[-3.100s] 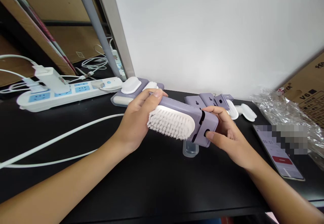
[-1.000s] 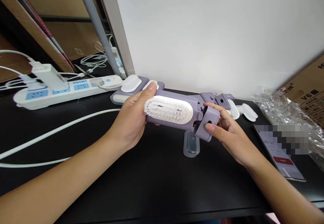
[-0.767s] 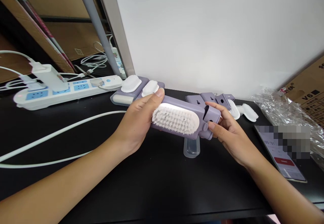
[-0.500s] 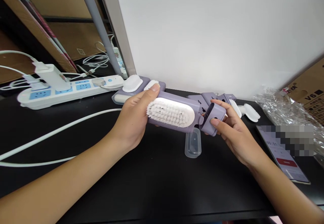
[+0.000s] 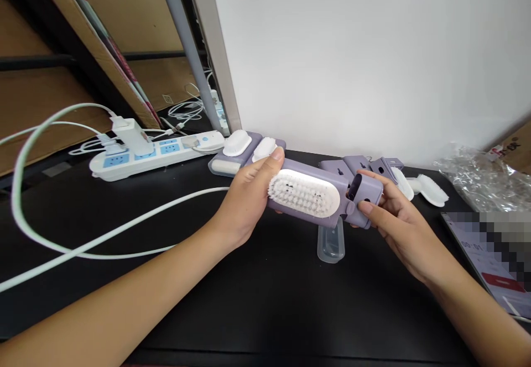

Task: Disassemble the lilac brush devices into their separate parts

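Note:
My left hand [image 5: 248, 201] is closed round one end of a purple cleaning brush [image 5: 286, 165], thumb on top. Its white oval pad with white bristles [image 5: 305, 194] faces me. The fingers of my right hand [image 5: 400, 220] pinch a short, hollow purple end cap [image 5: 369, 194], its open side towards the brush's right end. Cap and brush nearly meet there, near a small rounded purple tab [image 5: 349, 208]; whether they touch I cannot tell. Below them, a clear plastic cover [image 5: 331, 244] rests on the black table, its upper part hidden behind the brush.
Purple pieces with white pads [image 5: 237, 142] lie behind my left hand. More purple parts [image 5: 357, 162] and a white brush head [image 5: 432, 190] lie behind my right. A white power strip [image 5: 155, 160] with cables is left; a phone [image 5: 485, 262] and clear wrap [image 5: 468, 176] are right.
The view has turned left, so everything sits further right in the picture. The purple end cap has come slightly closer to the brush's end. Both hands keep their grips.

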The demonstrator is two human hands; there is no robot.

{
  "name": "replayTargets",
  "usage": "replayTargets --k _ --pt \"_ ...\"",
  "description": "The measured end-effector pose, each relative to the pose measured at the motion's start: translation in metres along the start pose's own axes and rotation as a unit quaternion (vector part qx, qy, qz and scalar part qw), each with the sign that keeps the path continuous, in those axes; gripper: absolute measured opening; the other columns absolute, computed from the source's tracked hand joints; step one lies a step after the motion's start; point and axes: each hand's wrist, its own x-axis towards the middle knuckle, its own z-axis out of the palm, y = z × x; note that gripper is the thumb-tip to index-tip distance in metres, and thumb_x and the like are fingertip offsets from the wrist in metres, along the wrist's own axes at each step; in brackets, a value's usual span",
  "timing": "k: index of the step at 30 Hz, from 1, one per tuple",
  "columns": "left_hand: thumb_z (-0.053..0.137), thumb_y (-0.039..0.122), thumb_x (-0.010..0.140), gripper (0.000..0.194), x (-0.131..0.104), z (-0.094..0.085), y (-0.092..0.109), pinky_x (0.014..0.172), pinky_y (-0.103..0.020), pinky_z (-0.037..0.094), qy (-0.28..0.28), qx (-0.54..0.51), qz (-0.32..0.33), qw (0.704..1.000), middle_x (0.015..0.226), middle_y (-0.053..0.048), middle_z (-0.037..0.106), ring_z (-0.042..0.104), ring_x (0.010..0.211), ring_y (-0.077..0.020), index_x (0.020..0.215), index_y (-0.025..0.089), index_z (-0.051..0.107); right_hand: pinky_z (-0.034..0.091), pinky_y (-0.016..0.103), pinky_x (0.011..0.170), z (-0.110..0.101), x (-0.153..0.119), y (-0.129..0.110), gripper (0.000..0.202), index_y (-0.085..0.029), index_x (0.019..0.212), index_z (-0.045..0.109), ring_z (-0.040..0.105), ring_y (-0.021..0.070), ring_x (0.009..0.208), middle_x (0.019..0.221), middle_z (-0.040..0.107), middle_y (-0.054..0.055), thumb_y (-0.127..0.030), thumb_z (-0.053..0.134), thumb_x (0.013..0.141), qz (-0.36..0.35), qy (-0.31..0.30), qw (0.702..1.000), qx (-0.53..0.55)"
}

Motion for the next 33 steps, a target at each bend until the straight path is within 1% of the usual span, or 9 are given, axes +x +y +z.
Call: replayTargets --k 3,7,12,14,17,22,25,28,33 --pt "0.065 0.062 0.100 0.053 -0.001 0.001 0.000 0.042 -0.024 0.048 0.015 0.004 -0.003 1.000 0.061 -0.001 0.058 0.058 0.054 -0.0164 0.065 0.023 0.063 0.062 0.037 0.100 -0.002 -0.002 -0.002 0.063 -0.041 0.150 0.062 0.074 0.0235 0.113 0.122 0.079 0.002 -0.051 0.087 0.092 0.005 0.002 1.000 -0.016" --pt "0.068 0.062 0.098 0.052 0.000 0.000 0.001 0.040 -0.023 0.046 0.021 -0.004 -0.015 1.000 0.061 -0.001 0.058 0.057 0.053 -0.0156 0.065 0.023 0.062 0.065 0.041 0.098 -0.001 -0.002 -0.004 0.066 -0.043 0.152 0.060 0.075 0.0225 0.101 0.110 0.079 0.001 -0.052 0.087 0.092 0.019 -0.007 1.000 -0.016" --pt "0.071 0.063 0.095 0.050 0.000 0.000 -0.001 0.038 -0.022 0.046 0.007 -0.002 -0.022 1.000 0.062 -0.001 0.058 0.056 0.052 -0.0147 0.068 0.022 0.065 0.069 0.043 0.087 0.000 0.002 0.000 0.064 -0.045 0.150 0.059 0.074 0.0271 0.111 0.126 0.075 0.003 -0.057 0.084 0.092 0.015 0.024 1.000 -0.004" --pt "0.073 0.064 0.093 0.050 -0.001 0.001 0.000 0.036 -0.023 0.045 0.013 -0.002 -0.022 1.000 0.061 -0.001 0.057 0.055 0.050 -0.0150 0.068 0.022 0.065 0.068 0.043 0.088 -0.001 0.003 0.001 0.063 -0.046 0.149 0.060 0.072 0.0260 0.108 0.123 0.074 0.003 -0.059 0.084 0.092 0.012 0.039 0.999 -0.021" --pt "0.075 0.061 0.092 0.047 -0.002 0.003 0.001 0.034 -0.023 0.045 0.043 0.000 -0.008 0.999 0.060 0.000 0.055 0.054 0.049 -0.0155 0.068 0.023 0.062 0.067 0.041 0.088 -0.002 0.004 0.001 0.060 -0.047 0.147 0.062 0.070 0.0242 0.104 0.113 0.073 0.001 -0.059 0.083 0.092 -0.001 0.049 0.998 -0.045" --pt "0.078 0.056 0.092 0.046 -0.003 0.004 0.001 0.036 -0.022 0.046 0.096 0.005 0.025 0.995 0.061 0.003 0.053 0.054 0.050 -0.0144 0.069 0.024 0.056 0.064 0.036 0.083 0.000 0.003 0.001 0.059 -0.044 0.143 0.063 0.070 0.0233 0.103 0.113 0.074 0.002 -0.059 0.085 0.090 -0.019 0.078 0.996 -0.034" --pt "0.078 0.055 0.094 0.047 -0.004 0.004 -0.001 0.043 -0.020 0.047 0.091 0.009 0.039 0.995 0.063 0.003 0.051 0.053 0.053 -0.0117 0.068 0.022 0.057 0.063 0.036 0.084 0.002 0.001 0.004 0.059 -0.045 0.145 0.062 0.070 0.0219 0.098 0.107 0.072 0.000 -0.059 0.084 0.092 -0.017 0.045 0.997 -0.064" --pt "0.077 0.052 0.097 0.046 -0.003 0.002 -0.003 0.045 -0.019 0.047 0.078 0.008 0.043 0.996 0.064 0.003 0.050 0.052 0.054 -0.0105 0.069 0.021 0.056 0.064 0.038 0.086 0.001 0.000 0.006 0.059 -0.045 0.147 0.062 0.071 0.0230 0.101 0.107 0.070 0.000 -0.060 0.083 0.093 -0.004 0.012 0.997 -0.077" --pt "0.075 0.055 0.097 0.042 0.000 0.001 -0.003 0.041 -0.021 0.045 0.092 0.017 0.045 0.995 0.066 0.003 0.052 0.053 0.055 -0.0133 0.075 0.024 0.058 0.070 0.039 0.080 0.000 0.002 0.006 0.062 -0.043 0.146 0.059 0.075 0.0244 0.103 0.121 0.074 0.003 -0.059 0.085 0.092 -0.008 0.037 0.999 -0.026"
